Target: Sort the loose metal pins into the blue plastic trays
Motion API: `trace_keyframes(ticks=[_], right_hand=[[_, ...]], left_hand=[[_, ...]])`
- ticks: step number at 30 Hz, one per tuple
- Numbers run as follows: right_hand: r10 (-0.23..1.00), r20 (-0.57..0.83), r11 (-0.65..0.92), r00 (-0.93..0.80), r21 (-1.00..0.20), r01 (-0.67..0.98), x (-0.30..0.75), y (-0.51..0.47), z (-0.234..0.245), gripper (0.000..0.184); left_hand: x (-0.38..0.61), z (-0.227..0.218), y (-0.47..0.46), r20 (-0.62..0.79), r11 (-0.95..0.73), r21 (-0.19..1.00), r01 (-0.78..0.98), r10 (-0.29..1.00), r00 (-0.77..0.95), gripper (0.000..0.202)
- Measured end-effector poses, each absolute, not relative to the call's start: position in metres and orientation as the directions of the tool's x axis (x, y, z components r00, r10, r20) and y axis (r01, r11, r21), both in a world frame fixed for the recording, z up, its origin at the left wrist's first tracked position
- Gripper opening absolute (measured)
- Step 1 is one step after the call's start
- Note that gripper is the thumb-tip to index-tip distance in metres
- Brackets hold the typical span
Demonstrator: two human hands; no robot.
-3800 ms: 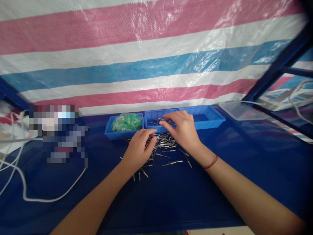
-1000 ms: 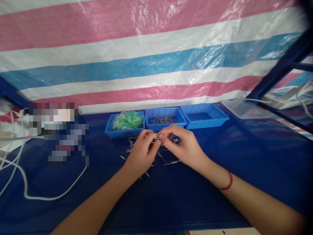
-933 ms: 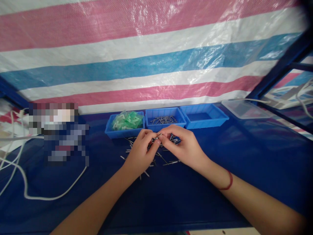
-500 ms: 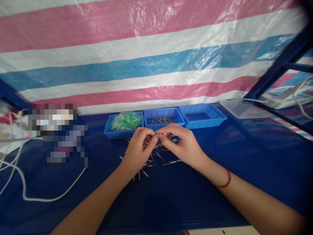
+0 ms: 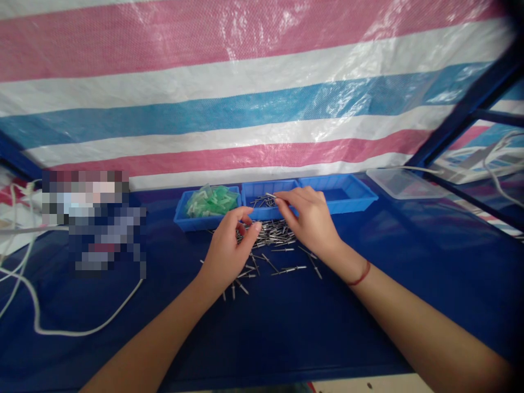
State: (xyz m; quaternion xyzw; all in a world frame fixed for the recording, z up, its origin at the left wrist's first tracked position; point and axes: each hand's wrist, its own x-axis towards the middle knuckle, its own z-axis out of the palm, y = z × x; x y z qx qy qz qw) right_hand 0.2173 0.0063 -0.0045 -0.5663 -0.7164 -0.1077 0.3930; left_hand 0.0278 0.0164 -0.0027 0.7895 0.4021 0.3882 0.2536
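Observation:
My right hand is over the front of the middle blue bin, its thumb and forefinger pinching a thin metal pop rivet. Several more rivets lie inside that bin. My left hand rests at the left side of a pile of loose rivets on the blue table, thumb and fingers apart with a gap between the tips. Its palm is turned away, and part of the pile is hidden behind it. Single rivets lie scattered in front of the pile.
On the left stands a blue bin with small green and clear plastic packets. A third blue bin is at the right, beside a clear plastic lid. White cables curl over the table's left side. Striped sheeting hangs behind.
My hands have moved apart. The right hand has gone forward to the middle bin with the rivet, while the left has stayed near the pile and opened its fingers.

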Motion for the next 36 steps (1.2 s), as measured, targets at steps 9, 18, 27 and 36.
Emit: trace_keyframes(ticks=[9,18,27,36], right_hand=[[0.768,0.640,0.282,0.011,-0.353,0.892,0.234,0.009,-0.001,0.021],[0.877,0.223,0.479,-0.426,-0.333,0.812,0.253,-0.004,0.006,0.021],[0.888,0.215,0.454,-0.406,-0.276,0.847,0.250,-0.001,-0.003,0.015],[0.852,0.180,0.523,-0.493,-0.347,0.778,0.240,-0.008,0.005,0.017]], left_hand=[[0.026,-0.011,0.016,0.316,-0.828,0.279,0.487,0.558,0.768,0.031],[0.032,-0.004,0.010,0.247,-0.837,0.196,0.511,0.546,0.800,0.018],[0.029,-0.006,0.010,0.250,-0.842,0.197,0.503,0.539,0.805,0.014],[0.026,-0.008,0.012,0.270,-0.827,0.192,0.528,0.562,0.782,0.012]])
